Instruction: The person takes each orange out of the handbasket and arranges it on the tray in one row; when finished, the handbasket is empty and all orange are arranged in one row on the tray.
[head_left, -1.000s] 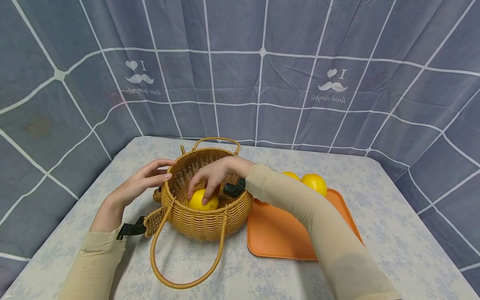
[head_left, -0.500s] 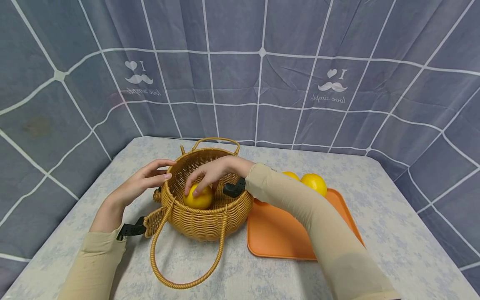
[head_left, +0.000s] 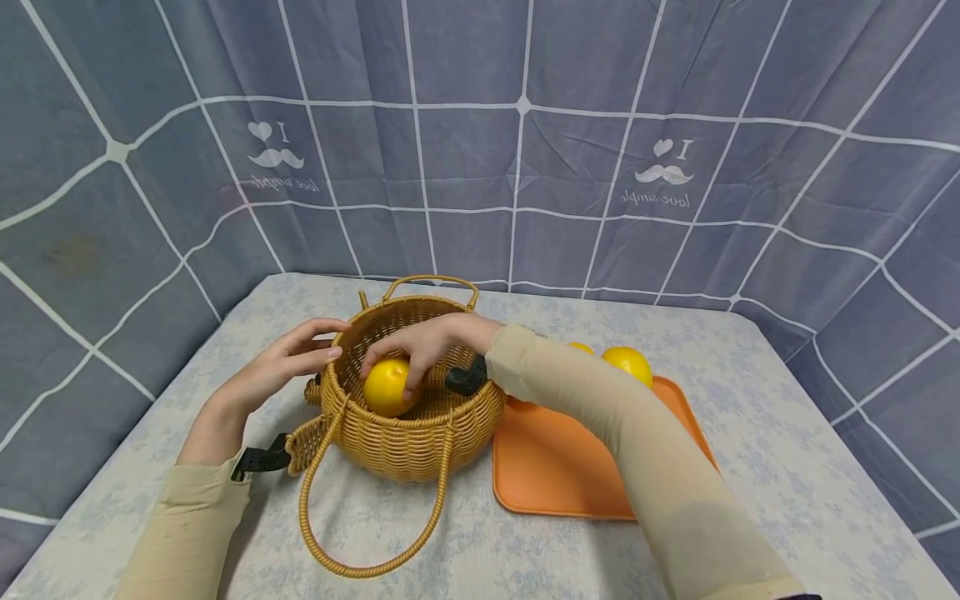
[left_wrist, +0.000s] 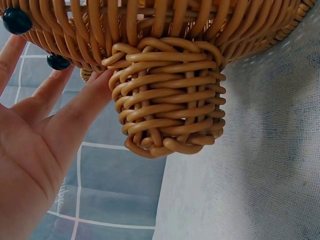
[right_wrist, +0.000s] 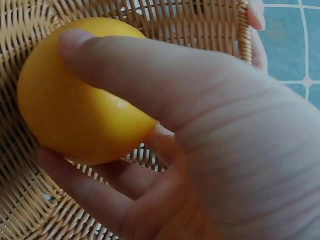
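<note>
A round wicker basket (head_left: 408, 450) stands on the table, left of centre in the head view. Inside it, my right hand (head_left: 435, 340) holds a yellow orange (head_left: 386, 390) against the near left part of the wall. The right wrist view shows the thumb across the top of the orange (right_wrist: 75, 100) and fingers curled beneath. My left hand (head_left: 276, 367) rests its fairly straight fingertips on the basket's left rim. In the left wrist view that hand's fingers (left_wrist: 85, 107) touch the outer wall, beside a stubby woven piece (left_wrist: 170, 100).
An orange tray (head_left: 555, 467) lies right of the basket, partly under the right sleeve. More oranges (head_left: 628, 365) sit at its far side, one mostly hidden by the arm. One basket handle (head_left: 375, 572) hangs toward the front; another (head_left: 435, 277) stands behind.
My right hand has moved the orange leftward inside the basket, closer to the left wall, and it is turned over somewhat. The left hand has stayed at the rim.
</note>
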